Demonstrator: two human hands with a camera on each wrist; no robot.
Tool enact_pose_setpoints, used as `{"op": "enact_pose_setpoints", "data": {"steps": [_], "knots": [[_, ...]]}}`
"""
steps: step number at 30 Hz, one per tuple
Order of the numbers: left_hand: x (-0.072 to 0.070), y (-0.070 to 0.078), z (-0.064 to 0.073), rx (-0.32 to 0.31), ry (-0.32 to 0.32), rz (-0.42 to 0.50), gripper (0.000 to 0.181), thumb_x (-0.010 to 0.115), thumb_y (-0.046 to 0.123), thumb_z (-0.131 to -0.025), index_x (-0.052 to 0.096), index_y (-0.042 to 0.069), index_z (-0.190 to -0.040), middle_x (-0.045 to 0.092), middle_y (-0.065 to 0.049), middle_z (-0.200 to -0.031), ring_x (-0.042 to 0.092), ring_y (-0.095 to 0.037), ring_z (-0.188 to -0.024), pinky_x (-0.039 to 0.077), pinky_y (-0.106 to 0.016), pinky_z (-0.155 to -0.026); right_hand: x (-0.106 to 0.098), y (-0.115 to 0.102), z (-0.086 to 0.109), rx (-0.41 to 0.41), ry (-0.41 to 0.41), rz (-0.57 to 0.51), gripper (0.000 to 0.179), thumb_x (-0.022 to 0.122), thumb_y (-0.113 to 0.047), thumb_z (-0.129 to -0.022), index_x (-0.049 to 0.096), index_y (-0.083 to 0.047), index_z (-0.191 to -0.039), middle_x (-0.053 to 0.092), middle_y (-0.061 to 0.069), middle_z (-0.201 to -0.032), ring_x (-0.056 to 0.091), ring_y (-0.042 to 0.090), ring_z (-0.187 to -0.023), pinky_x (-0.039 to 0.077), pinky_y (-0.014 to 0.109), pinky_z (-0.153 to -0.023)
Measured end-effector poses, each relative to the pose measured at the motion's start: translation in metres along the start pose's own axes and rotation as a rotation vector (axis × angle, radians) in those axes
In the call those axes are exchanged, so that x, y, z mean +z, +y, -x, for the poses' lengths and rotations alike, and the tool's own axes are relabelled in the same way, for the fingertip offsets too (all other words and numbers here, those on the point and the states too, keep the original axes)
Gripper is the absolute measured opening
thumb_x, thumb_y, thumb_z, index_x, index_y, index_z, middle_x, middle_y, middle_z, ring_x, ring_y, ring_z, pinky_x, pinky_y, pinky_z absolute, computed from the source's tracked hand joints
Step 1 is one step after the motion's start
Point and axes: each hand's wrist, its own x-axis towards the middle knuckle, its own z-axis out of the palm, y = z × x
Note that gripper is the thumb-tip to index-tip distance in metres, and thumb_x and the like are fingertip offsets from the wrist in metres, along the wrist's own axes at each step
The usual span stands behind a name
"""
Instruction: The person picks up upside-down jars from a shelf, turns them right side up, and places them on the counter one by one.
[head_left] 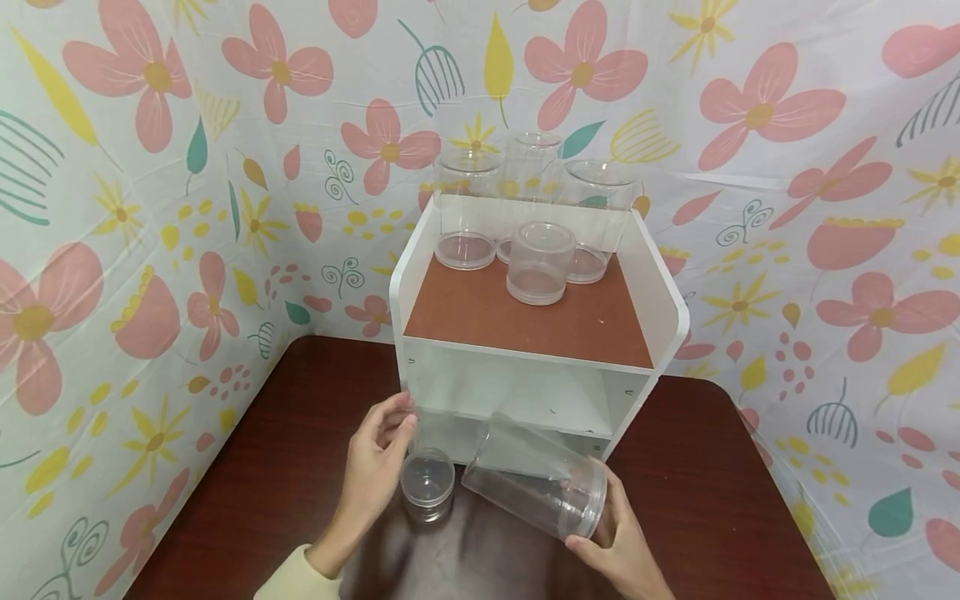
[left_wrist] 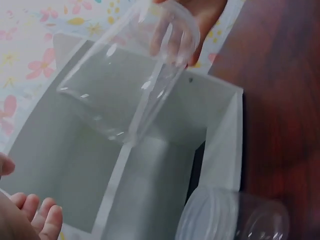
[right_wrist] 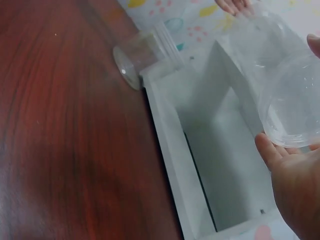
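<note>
My right hand (head_left: pixel 618 542) grips a tall clear plastic jar (head_left: pixel 525 475) around its lidded end. The jar is tilted on its side in front of the white shelf unit (head_left: pixel 517 387), its other end pointing left. Apart from the jar, my left hand (head_left: pixel 378 458) is raised near the shelf's left side with fingers loosely bent and nothing in them. Below its fingers, a small clear jar (head_left: pixel 427 483) stands upright on the table. In the left wrist view the tall jar (left_wrist: pixel 135 75) overlaps the shelf's compartments, and the left fingers (left_wrist: pixel 42 215) show at the lower left.
On the shelf's brown top stand several clear jars, a short one (head_left: pixel 540 267) in front of taller ones (head_left: pixel 467 208). Raised white side panels (head_left: pixel 667 308) flank that top. The shelf stands on a dark red-brown table (head_left: pixel 705 492), with a floral cloth (head_left: pixel 750 167) behind.
</note>
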Motion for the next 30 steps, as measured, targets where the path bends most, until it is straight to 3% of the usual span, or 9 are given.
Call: {"op": "enact_pose_setpoints", "data": {"steps": [4,8,16,24,30], "knots": [[-0.004,0.002,-0.008,0.049,0.08,-0.068,0.03,0.068,0.004,-0.099,0.067,0.001,-0.129,0.068,-0.013,-0.12,0.067,-0.019,-0.101,0.052,-0.017,-0.084,-0.008,-0.007,0.001,-0.025,-0.019,0.021,0.098,0.069,0.022,-0.082,0.012,0.005,-0.16,0.051,0.007,-0.145,0.057,0.014,-0.13,0.055,0.03,-0.096],[-0.007,0.001,-0.018,0.075,0.118,-0.119,0.031,0.069,0.003,-0.098,0.067,0.001,-0.129,0.068,-0.011,-0.121,0.066,-0.021,-0.102,0.051,-0.016,-0.083,-0.016,-0.013,0.002,-0.043,-0.023,0.06,0.099,0.068,0.025,-0.079,0.011,0.01,-0.159,0.049,0.008,-0.147,0.057,0.013,-0.13,0.053,0.028,-0.098],[-0.004,-0.001,-0.035,0.051,0.083,-0.188,0.038,0.069,0.007,-0.098,0.063,0.0,-0.135,0.065,-0.013,-0.123,0.067,-0.023,-0.104,0.053,-0.021,-0.086,-0.03,-0.023,0.003,-0.098,0.018,0.211,0.104,0.071,0.027,-0.074,0.015,0.009,-0.16,0.046,0.006,-0.147,0.052,0.009,-0.133,0.039,0.017,-0.108],[0.001,0.001,-0.05,0.061,0.077,-0.257,0.041,0.071,0.011,-0.098,0.062,-0.001,-0.136,0.064,-0.015,-0.122,0.069,-0.029,-0.107,0.057,-0.042,-0.092,-0.04,-0.037,0.005,-0.054,0.06,0.432,0.104,0.077,0.019,-0.074,0.023,0.002,-0.161,0.041,0.0,-0.148,0.048,0.003,-0.126,0.037,0.009,-0.103],[0.004,0.003,-0.058,0.058,0.076,-0.245,0.039,0.072,0.013,-0.098,0.065,0.0,-0.135,0.065,-0.014,-0.127,0.069,-0.029,-0.112,0.057,-0.041,-0.092,-0.047,-0.048,0.007,0.004,0.051,0.512,0.104,0.079,0.013,-0.077,0.024,-0.008,-0.164,0.04,-0.001,-0.144,0.043,0.001,-0.125,0.033,0.007,-0.104]]}}
